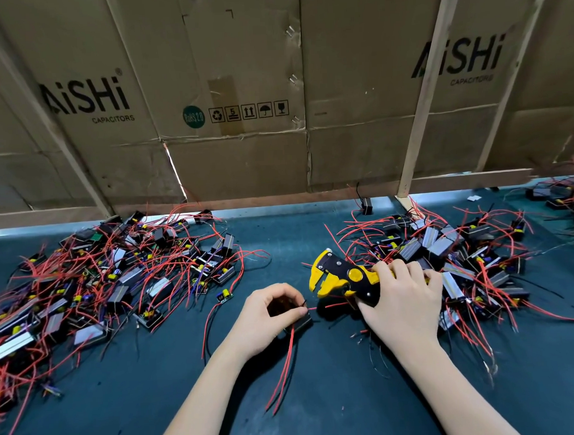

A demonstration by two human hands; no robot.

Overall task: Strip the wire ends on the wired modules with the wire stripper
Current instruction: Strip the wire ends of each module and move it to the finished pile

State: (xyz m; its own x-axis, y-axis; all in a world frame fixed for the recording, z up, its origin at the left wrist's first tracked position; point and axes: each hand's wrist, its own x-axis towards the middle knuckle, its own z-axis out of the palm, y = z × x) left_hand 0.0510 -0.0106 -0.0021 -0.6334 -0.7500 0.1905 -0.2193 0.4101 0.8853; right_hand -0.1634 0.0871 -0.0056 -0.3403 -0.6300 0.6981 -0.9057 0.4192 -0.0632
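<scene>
The left hand (266, 319) pinches a module (299, 322) whose red wire end (312, 309) points right toward the open-jawed wire stripper (340, 277) gripped nearby in the right hand (402, 298).

Printed cardboard sheets (242, 88), wooden battens (418, 115), dark green mat (123, 402)

2 hands (266, 319), 1 wire stripper (343, 277), 2 big heaps of wired modules (112, 282), 2 wooden uprights (421, 92).
</scene>
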